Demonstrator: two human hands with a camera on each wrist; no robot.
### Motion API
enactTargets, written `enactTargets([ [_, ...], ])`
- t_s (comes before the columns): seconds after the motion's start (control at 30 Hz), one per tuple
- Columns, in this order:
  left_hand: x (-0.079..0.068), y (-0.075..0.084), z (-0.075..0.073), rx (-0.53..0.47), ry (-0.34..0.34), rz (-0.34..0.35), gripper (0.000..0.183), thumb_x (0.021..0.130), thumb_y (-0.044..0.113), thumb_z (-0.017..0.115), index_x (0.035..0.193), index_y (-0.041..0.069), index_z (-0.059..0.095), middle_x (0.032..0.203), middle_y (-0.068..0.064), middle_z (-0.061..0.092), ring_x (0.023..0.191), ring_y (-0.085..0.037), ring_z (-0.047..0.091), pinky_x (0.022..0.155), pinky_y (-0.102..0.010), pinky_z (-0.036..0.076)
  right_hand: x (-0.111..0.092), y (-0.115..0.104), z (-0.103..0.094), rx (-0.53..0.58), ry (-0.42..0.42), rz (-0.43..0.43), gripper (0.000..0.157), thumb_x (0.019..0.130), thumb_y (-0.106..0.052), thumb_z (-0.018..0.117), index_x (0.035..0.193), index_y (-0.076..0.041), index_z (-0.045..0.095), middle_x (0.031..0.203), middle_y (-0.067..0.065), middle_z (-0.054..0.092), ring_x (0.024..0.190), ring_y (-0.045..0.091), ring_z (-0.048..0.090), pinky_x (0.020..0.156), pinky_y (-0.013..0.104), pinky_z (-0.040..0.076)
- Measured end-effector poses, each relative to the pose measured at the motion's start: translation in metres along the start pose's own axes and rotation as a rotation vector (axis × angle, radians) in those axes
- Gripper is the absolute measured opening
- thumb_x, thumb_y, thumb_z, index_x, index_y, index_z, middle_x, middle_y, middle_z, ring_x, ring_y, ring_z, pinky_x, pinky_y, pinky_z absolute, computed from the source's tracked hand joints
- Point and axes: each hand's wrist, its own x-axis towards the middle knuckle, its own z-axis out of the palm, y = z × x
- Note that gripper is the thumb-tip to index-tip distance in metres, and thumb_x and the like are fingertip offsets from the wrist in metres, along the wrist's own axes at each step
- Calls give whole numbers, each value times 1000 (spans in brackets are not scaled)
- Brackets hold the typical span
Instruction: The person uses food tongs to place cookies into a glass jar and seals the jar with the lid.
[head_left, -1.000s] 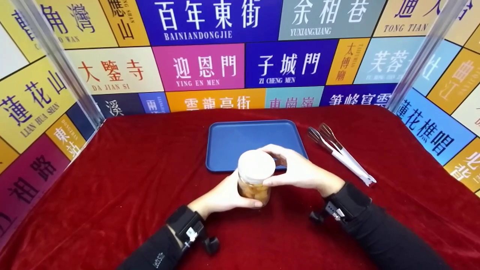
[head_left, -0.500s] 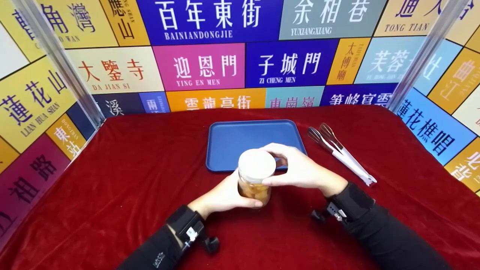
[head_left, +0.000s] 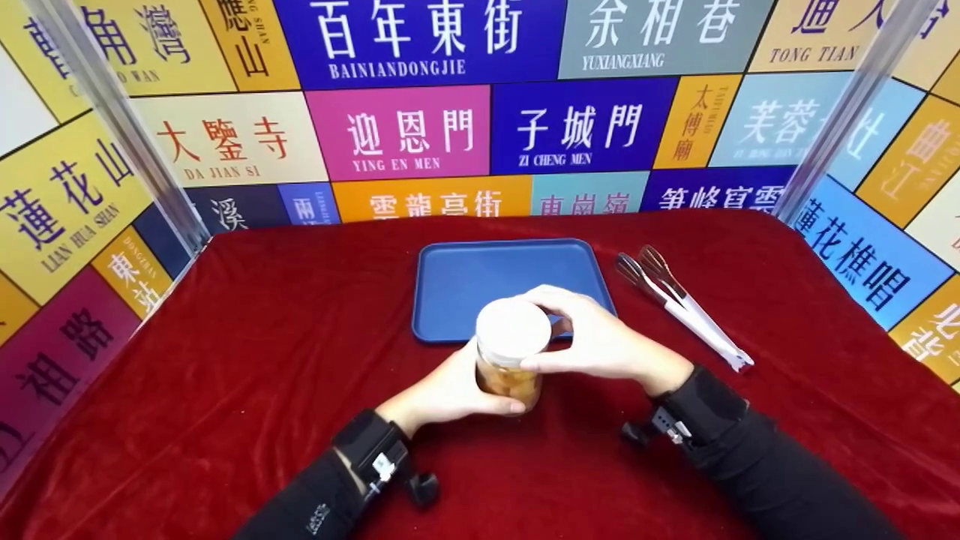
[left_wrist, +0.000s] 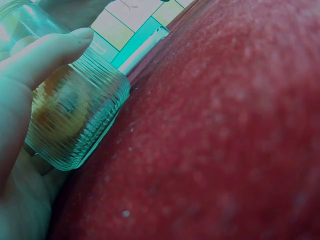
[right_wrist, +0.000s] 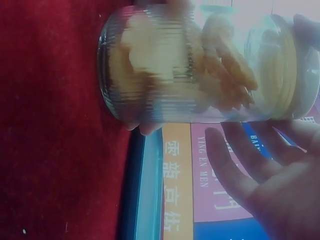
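Note:
A ribbed clear glass jar (head_left: 511, 384) stands upright on or just over the red cloth, in front of the tray. Through its wall, golden-brown pieces of food (right_wrist: 225, 70) show, possibly cookies or pastries. My left hand (head_left: 442, 390) grips the lower body, thumb across the near side; in the left wrist view this thumb (left_wrist: 55, 50) presses the glass (left_wrist: 95, 115). On top is a white lid (head_left: 514, 328). My right hand (head_left: 607, 337) holds the lid from the right, with the thumb at its near edge and the forefinger at its far edge. Its other fingers are partly hidden in the head view.
Behind the jar lies a blue tray (head_left: 487, 274). White-handled tongs (head_left: 697, 322) with slotted brown heads lie to its right. Red cloth (head_left: 262, 360) covers the table. Printed sign panels (head_left: 397, 135) and metal posts (head_left: 124, 127) border the back and sides.
The right hand and wrist have shifted very slightly around the lid. The left hand, jar, tray and tongs look unchanged.

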Motion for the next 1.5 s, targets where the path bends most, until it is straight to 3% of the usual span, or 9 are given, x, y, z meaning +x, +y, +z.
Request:
enactTargets([
  [0.37,1,0,1,-7,-11,-7,100,78,13,96,158,16,36,146,2,58,134,-15,57,119,-35,41,-1,-4,0,30,54,2,60,81,-15,95,134,-14,68,126,1,68,113,22,70,85,46,65],
  [0.63,0,0,0,-6,-9,-6,101,77,12,96,159,15,38,148,3,57,136,-15,55,120,-35,39,-1,-6,2,-49,40,3,63,80,-25,97,136,-16,68,126,-4,67,114,19,66,85,36,64],
  [0.93,1,2,1,-1,-7,4,100,78,14,96,159,17,37,149,5,57,136,-13,55,121,-34,39,-1,-3,2,-51,35,-3,61,81,-22,96,134,-14,68,125,-4,68,115,19,63,83,39,65],
  [1.2,0,1,0,-6,-9,6,97,78,12,96,157,15,40,147,4,59,135,-14,56,120,-35,40,1,-1,1,-31,-1,15,64,83,-19,94,138,-12,64,129,-2,66,119,19,62,90,37,63],
  [1.5,0,0,0,14,-7,-11,100,78,13,96,158,15,37,147,4,59,134,-11,57,120,-34,41,0,5,-1,39,-41,27,64,86,-15,91,143,-13,62,135,-1,65,126,21,60,99,46,60],
])
